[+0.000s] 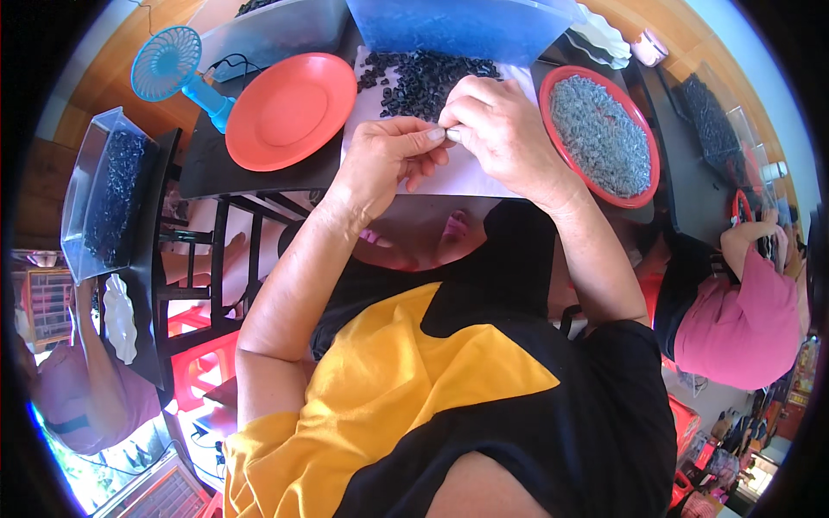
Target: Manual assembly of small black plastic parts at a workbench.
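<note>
Fingers of left hand and right hand meet, pinched closed, anything held too small to tell; small black pieces at twelve o'clock, round red plastic tray at three.

Right of the orange plate, the blue bin was cropped; anything pinched by the hands couldn't be discerned.

A tiny dark piece is pinched in the upper middle of the frame, mostly covered, its exact shape too small to tell. Above it, near the top centre, lie many small, chunky black pieces in a loose, low heap, jumbled at all angles, densest in the middle and thinning into scattered bits toward the left.
</note>
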Available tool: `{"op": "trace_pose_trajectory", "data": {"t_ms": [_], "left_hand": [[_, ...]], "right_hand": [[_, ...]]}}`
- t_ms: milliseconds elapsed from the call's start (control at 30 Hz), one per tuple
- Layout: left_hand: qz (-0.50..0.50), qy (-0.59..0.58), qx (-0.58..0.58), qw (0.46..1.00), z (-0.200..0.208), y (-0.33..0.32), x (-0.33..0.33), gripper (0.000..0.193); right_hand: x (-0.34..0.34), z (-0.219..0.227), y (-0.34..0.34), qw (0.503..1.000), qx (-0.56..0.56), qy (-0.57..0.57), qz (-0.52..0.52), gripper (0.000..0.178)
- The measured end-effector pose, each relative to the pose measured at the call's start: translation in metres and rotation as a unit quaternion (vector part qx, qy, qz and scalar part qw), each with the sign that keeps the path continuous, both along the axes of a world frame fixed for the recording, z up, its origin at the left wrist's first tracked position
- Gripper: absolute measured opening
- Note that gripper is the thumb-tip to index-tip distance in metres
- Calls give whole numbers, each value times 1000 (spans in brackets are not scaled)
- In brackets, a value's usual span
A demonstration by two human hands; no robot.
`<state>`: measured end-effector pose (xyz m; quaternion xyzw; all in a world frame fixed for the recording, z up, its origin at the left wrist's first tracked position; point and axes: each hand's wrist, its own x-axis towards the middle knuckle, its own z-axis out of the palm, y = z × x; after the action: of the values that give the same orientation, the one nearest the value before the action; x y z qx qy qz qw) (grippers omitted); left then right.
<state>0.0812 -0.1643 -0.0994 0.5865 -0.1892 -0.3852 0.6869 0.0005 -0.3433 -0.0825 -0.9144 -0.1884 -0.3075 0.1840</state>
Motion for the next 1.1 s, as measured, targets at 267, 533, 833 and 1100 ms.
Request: {"op": "trace_pose_trajectory", "data": {"t_ms": [267, 533, 833, 1100], "left_hand": [[30, 27, -44, 998, -2, -4, -7, 21], [16, 10, -37, 999, -9, -5, -8, 19], [46, -9, -12, 999, -14, -9, -16, 16], [77, -104, 12, 992, -20, 4, -10, 21]], "right_hand": [[-6, -19, 8, 970, 242, -5, 15, 19], [-11, -24, 11, 981, 188, -34, -23, 18], [-16, -37, 13, 984, 162, -35, -57, 21], [-40, -29, -39, 989, 3, -23, -145, 17]]}}
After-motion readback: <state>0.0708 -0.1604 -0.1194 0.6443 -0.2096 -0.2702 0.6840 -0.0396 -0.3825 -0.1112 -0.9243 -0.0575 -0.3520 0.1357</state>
